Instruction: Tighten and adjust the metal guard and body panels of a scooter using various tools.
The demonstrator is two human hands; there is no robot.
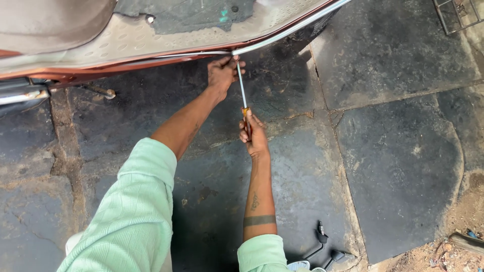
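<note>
A scooter's footboard (151, 38) with a reddish-brown side panel and a chrome edge strip (287, 31) runs across the top. My left hand (223, 73) reaches up and grips the lower edge of the panel where the strip meets it. My right hand (254, 136) is shut on the orange handle of a long screwdriver (242, 90). Its metal shaft points up, and the tip sits at the panel edge right beside my left fingers. Both forearms are bare, with light green sleeves rolled up.
Dark stone slabs (398, 151) with cracked joints cover the ground. Two black scooter mirrors (322, 249) lie on the slab by my right elbow. Dirt and debris (454, 247) sit at the lower right. A wire rack corner (456, 15) shows at the upper right.
</note>
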